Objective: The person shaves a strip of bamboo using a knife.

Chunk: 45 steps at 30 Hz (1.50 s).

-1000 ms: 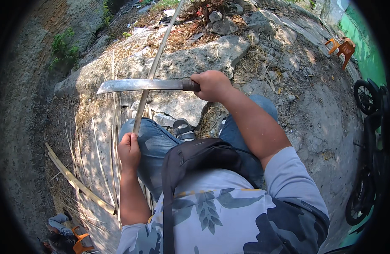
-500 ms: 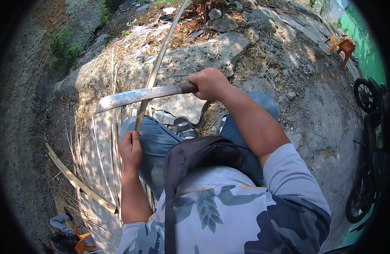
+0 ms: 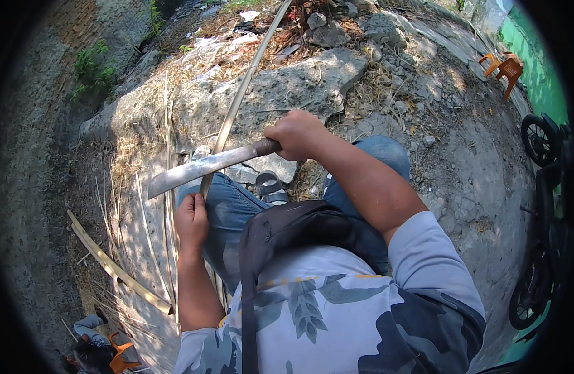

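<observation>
My right hand (image 3: 297, 135) is closed around the dark handle of a machete (image 3: 202, 169), whose broad blade points left and slightly toward me. The blade lies across a long, pale bamboo strip (image 3: 238, 101) near its lower end. My left hand (image 3: 191, 219) grips that end beside my left knee, thumb along the strip. From there the strip slants up and away past the stone slab to the top of the view. How deep the blade's edge sits against the strip I cannot tell.
Several thin strips (image 3: 168, 249) and a split bamboo piece (image 3: 121, 274) lie on the ground at left. A concrete slab (image 3: 287, 84) is ahead. Orange chairs (image 3: 508, 73) and a motorcycle (image 3: 539, 218) stand at right. Another person (image 3: 93, 349) is at lower left.
My right hand has drawn the machete down along the strip, toward me, and its blade is tilted more. The strip's far end has swung slightly right. My left hand has barely moved.
</observation>
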Available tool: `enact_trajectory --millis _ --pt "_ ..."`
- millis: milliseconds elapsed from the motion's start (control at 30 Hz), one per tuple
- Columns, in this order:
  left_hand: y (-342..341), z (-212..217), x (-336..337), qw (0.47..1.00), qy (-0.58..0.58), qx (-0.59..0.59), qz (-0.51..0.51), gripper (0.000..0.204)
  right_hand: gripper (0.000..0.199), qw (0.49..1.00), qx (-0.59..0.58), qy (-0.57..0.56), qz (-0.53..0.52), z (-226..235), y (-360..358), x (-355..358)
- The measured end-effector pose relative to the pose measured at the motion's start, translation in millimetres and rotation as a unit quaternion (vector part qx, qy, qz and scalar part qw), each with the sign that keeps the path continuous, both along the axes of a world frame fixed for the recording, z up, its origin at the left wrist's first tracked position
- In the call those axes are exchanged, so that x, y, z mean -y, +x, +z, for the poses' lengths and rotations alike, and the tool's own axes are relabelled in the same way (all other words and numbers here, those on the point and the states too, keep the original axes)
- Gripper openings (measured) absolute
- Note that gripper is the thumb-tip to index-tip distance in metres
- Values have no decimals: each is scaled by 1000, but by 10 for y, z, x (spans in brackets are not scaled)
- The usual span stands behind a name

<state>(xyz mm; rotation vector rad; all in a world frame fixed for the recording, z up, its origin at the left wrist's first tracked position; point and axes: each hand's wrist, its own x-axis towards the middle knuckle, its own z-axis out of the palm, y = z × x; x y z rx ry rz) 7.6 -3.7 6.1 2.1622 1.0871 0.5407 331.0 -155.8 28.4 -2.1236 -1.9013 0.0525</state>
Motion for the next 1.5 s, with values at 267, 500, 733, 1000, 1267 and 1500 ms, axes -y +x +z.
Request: enact_trajectory --millis 267,500,733,1000,1267,1500 --pt "-11 -11 -48 999 -41 32 4 30 18 995 -43 84 -37 -65 175 75" --pt "-9 -18 -37 994 -79 69 6 32 16 999 -41 -22 -9 94 0 45" --pt "2 0 -29 996 -74 44 16 32 14 999 -4 5 48 24 -49 -3" --pt "11 55 -27 992 -112 61 10 30 18 998 15 34 44 -14 6 12" --pt "-12 26 -35 991 -108 73 5 31 15 998 -27 31 52 -91 -56 24" --pt "12 62 -10 989 -122 77 13 31 15 998 -23 45 47 -47 -62 29"
